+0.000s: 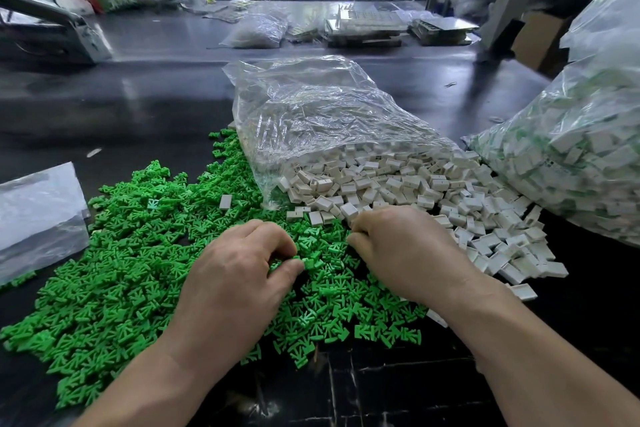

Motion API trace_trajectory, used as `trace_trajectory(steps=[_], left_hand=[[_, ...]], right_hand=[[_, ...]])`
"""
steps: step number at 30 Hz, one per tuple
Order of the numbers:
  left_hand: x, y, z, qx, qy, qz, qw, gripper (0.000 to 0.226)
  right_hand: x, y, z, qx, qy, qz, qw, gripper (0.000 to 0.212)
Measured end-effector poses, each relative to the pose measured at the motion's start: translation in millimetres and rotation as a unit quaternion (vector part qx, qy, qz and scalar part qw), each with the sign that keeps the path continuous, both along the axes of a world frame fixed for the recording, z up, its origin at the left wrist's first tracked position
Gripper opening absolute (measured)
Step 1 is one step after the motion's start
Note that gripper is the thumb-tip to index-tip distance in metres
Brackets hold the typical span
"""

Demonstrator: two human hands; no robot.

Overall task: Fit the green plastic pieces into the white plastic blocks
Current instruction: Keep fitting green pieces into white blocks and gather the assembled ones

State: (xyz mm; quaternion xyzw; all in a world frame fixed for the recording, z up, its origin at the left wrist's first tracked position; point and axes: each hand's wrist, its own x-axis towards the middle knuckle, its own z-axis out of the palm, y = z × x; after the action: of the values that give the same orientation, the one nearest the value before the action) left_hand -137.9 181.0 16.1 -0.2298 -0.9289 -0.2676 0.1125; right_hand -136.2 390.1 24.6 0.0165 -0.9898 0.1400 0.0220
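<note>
Green pieces (131, 253): a loose heap on the table (138, 97), left and centre. It runs under both hands and touches the block pile.
White blocks (398, 184): they spill from the mouth of a clear bag (311, 107), right of centre. One stray block (225, 202) lies on the green heap.
Left hand (239, 274): knuckles up, fingers curled down into the heap. Thumb and forefinger pinch a green piece at the tips.
Right hand (405, 250): fingers curled under, where the two piles meet. The knuckles hide the palm, so whether it holds anything cannot be told.
Weight: both parts are judged very light. A fingertip pinch is enough.
Stiffness: probably rigid moulded plastic. The thin green prongs could bend or snap if pushed in askew.
Surface: likely smooth and slippery. Prongs may interlock, so one piece may lift its neighbours.
Hold, green piece: pinch the flat faces and leave the entering end free.
Hold, block: grip across two closed walls, with the open side facing the piece.
</note>
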Motion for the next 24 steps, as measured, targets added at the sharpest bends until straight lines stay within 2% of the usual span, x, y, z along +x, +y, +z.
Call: trace_trajectory(steps=[2,4,6,9,12,15,18,21,24], left_hand=[[0,0,1,0.034,-0.012,0.003,0.999,0.014],[1,0,3,0.085,-0.034,0.007,0.996,0.021],[2,2,4,0.141,-0.051,0.014,0.989,0.017],[3,4,6,0.186,-0.062,0.021,0.98,0.007],[2,4,5,0.213,-0.083,0.028,0.973,0.009],[0,4,4,0.244,-0.103,0.04,0.963,0.01],[0,4,6,0.3,-0.12,0.031,0.946,0.007],[3,8,9,0.388,-0.171,-0.015,0.906,0.017],[4,10,10,0.453,-0.209,-0.042,0.865,0.026]], right_hand=[[2,3,0,-0.094,0.007,0.006,0.996,0.03],[5,4,0,-0.282,-0.03,-0.011,0.959,0.029],[6,3,1,-0.471,-0.088,-0.04,0.877,0.025],[5,-5,4,-0.661,-0.143,-0.044,0.735,0.016],[5,-9,5,-0.776,-0.178,-0.025,0.604,0.016],[5,-10,3,-0.829,-0.202,0.007,0.521,0.017],[5,-10,4,-0.841,-0.223,0.031,0.492,0.013],[5,-11,5,-0.831,-0.243,0.007,0.5,0.015],[6,-12,4,-0.814,-0.264,0.002,0.518,0.031]])
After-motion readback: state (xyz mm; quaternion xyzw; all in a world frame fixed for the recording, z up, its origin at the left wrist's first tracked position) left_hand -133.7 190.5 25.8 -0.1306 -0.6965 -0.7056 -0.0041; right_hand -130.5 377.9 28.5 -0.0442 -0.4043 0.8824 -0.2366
